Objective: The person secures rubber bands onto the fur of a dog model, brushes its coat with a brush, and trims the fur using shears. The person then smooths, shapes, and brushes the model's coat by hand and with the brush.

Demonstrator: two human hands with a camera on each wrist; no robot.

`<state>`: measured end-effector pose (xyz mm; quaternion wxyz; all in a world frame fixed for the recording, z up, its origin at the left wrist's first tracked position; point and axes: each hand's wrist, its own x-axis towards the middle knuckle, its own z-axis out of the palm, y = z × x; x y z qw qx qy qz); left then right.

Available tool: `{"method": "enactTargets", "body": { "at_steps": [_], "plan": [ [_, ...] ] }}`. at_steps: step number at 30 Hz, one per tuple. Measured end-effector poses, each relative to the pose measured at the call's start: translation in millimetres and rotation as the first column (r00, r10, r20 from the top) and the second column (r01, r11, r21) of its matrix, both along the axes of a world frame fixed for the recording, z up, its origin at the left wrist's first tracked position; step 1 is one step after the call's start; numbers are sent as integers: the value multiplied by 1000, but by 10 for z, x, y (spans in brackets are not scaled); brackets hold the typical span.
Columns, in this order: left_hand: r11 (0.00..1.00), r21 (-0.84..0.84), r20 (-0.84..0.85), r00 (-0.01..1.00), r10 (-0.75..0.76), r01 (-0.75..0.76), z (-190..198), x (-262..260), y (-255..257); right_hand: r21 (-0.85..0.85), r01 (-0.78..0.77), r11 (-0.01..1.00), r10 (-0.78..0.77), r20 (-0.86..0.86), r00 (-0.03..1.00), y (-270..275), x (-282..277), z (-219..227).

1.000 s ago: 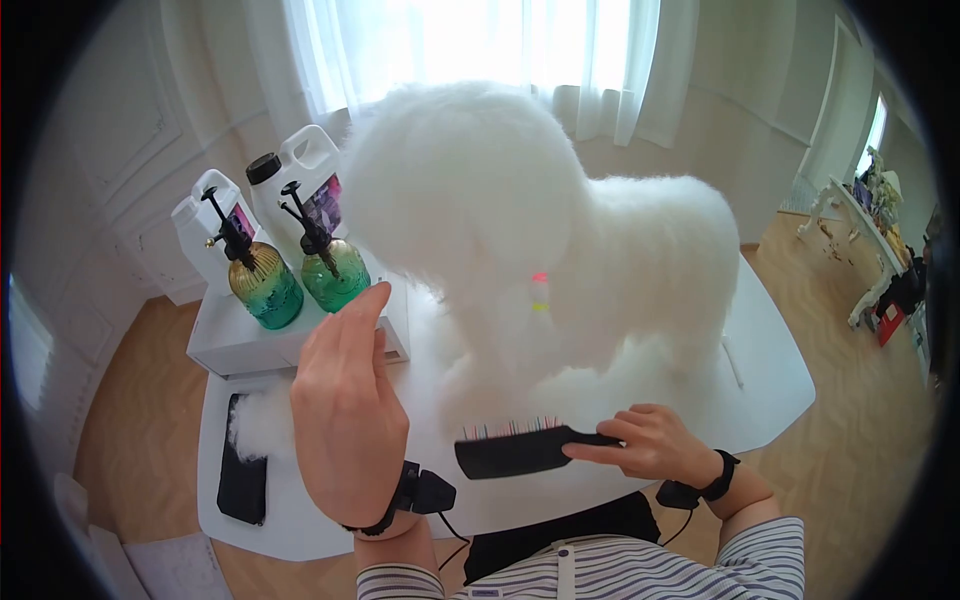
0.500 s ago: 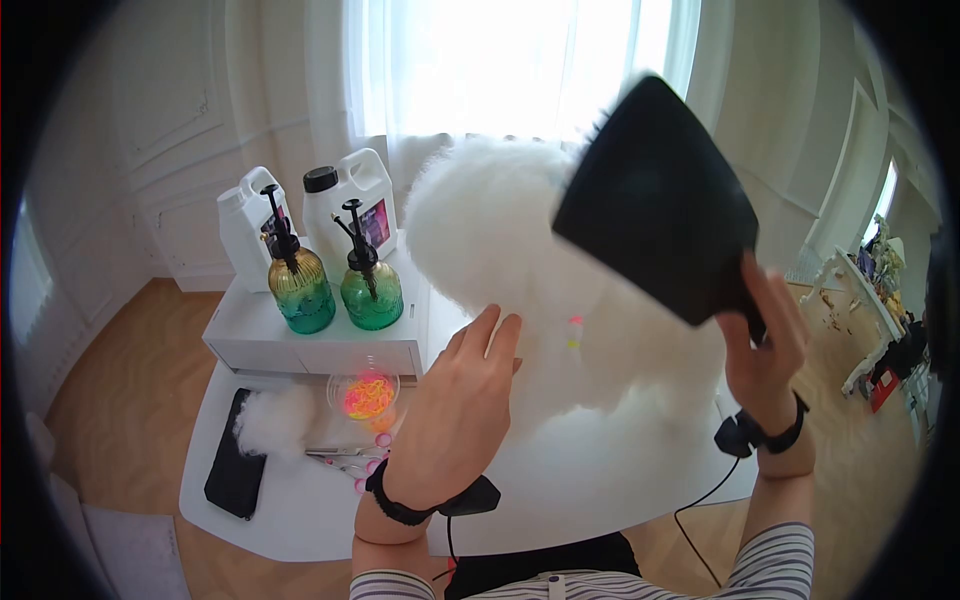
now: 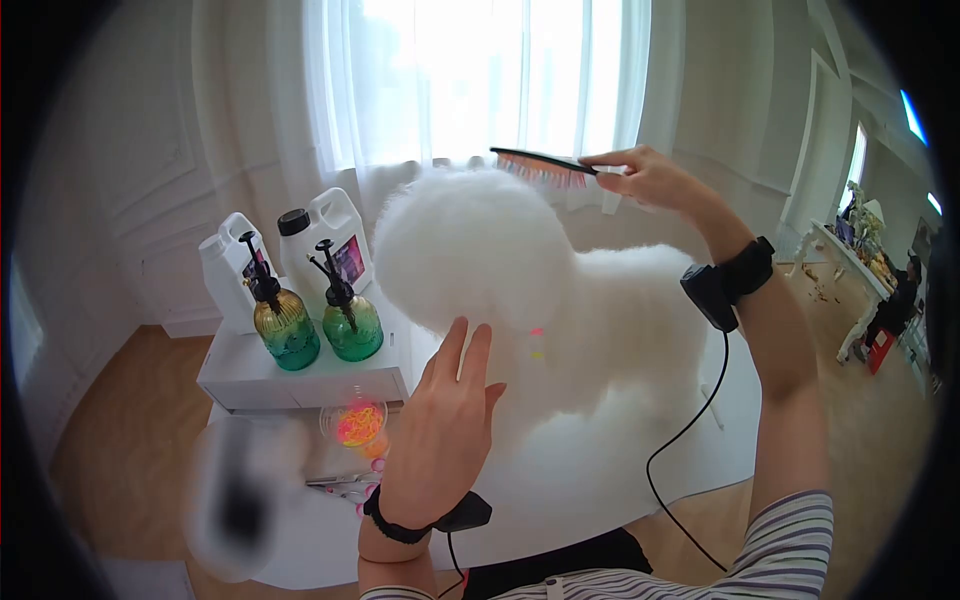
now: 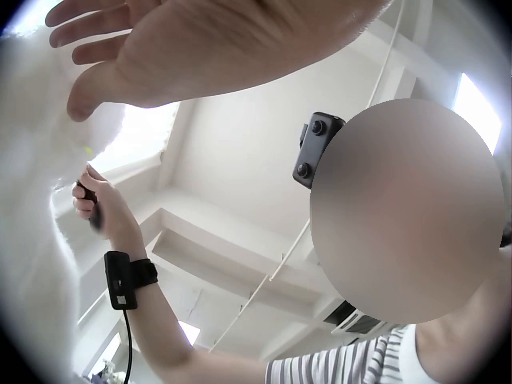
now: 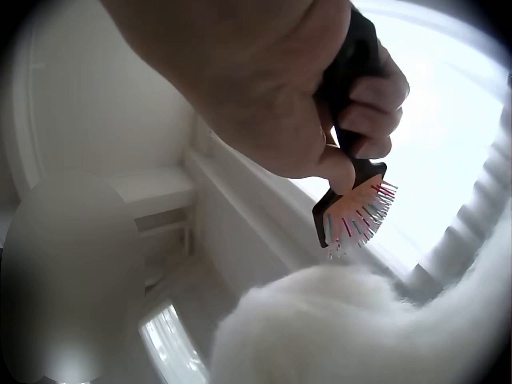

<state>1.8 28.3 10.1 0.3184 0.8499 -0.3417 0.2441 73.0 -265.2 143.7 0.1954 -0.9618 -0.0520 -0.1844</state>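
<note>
A fluffy white dog figure [image 3: 480,250] stands on the white table. Level over the top of its round head is a black paddle brush [image 3: 545,162], bristles down. My right hand [image 3: 650,180] grips its handle. In the right wrist view, the curled fingers wrap the black handle, and the brush's coloured bristles [image 5: 360,220] hang close above white fur. My left hand [image 3: 435,435] holds nothing; its straight, slightly spread fingers reach up to the fur below the head. From the left wrist view, the left palm [image 4: 216,48] shows with its fingers extended towards the white fur.
Two green-amber spray bottles [image 3: 287,335] and two white jugs [image 3: 340,240] stand on a white drawer box [image 3: 300,390] at left. A clear cup [image 3: 360,425] of bright bands and scissors [image 3: 340,487] lie before it. A cable [image 3: 665,450] hangs from the right wrist camera.
The brush went from low in front of the dog figure, up past the camera, to above its head, bristles turned down. My left hand moved right, to the fur below the head.
</note>
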Motion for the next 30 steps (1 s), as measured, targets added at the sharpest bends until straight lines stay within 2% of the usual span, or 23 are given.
{"method": "enactTargets", "body": {
  "at_steps": [1, 2, 3, 4, 5, 7, 8, 10, 11, 13, 14, 16, 17, 18, 19, 20, 22, 23, 25, 27, 28, 30],
  "plan": [
    [1000, 5, -17, 1000, 0, 0, 8, -6, -2, 66, 80, 995, -70, -145, 987, -141, 18, -55],
    [1000, 9, -35, 999, 0, 0, 14, -9, -6, 63, 89, 994, -79, -142, 987, -384, 67, -180],
    [1000, 5, -33, 999, -9, 9, 14, -11, -10, -166, 123, 978, -127, -13, 992, -676, 124, -337],
    [1000, 24, -56, 998, -2, 4, 14, -10, -13, -379, 180, 908, -144, 121, 982, -671, 64, -353],
    [999, 44, -78, 997, 4, -1, 14, -8, -15, -379, 189, 906, -154, 122, 981, -688, -29, -353],
    [999, 39, -65, 998, -9, 12, 3, -4, -21, -451, 502, 738, -478, 176, 861, -681, -304, -352],
    [999, 33, -54, 998, -12, 14, -5, -5, -27, -452, 513, 730, -491, 175, 853, -746, -352, -355],
    [999, 28, -55, 998, -19, 21, -15, -9, -36, -583, 578, 571, -592, 195, 782, -899, -434, -355],
    [1000, 23, -56, 998, -9, 10, -17, -9, -41, -583, 586, 562, -603, 197, 773, -954, -479, -361],
    [999, 29, -67, 998, -10, 12, -21, -5, -56, -446, 660, 605, -601, 287, 746, -1036, -556, -379],
    [999, 37, -77, 997, -1, 3, -21, -2, -68, -444, 669, 596, -612, 288, 737, -1068, -581, -380],
    [999, 44, -77, 997, -8, 12, -31, 5, -89, -256, 551, 794, -418, 428, 801, -1130, -611, -390],
    [999, 50, -80, 997, 0, 4, -30, 7, -96, -250, 562, 788, -430, 429, 795, -1203, -617, -411],
    [998, 55, -76, 997, -11, 16, -26, 6, -100, -41, 364, 931, -331, 334, 883, -1288, -613, -445],
    [998, 60, -84, 996, 3, 2, -20, 0, -99, 192, 144, 971, -194, 271, 943, -1325, -641, -465],
    [998, 66, -93, 996, 17, -11, -15, -5, -96, 199, 154, 968, -206, 271, 940, -1360, -699, -499],
    [997, 78, -89, 996, 24, -17, -3, -15, -103, 165, 404, 900, -398, -68, 915, -1394, -859, -600],
    [996, 85, -86, 995, 40, -33, -3, -20, -106, 168, 413, 895, -407, -70, 911, -1418, -930, -708],
    [996, 88, -87, 996, 31, -24, -7, -28, -103, 365, 439, 821, -429, -115, 896, -1556, -1022, -1089],
    [996, 89, -83, 996, 28, -20, -18, -24, -106, 181, 385, 905, -394, 15, 919, -2202, -1093, -1744],
    [996, 85, -76, 997, 30, -23, -22, -20, -109, 186, 390, 902, -399, 14, 917, -2268, -1205, -1877],
    [996, 86, -70, 997, 26, -20, -35, -12, -122, -126, 572, 811, -585, -162, 794, -2307, -1388, -2098]
  ]
}}
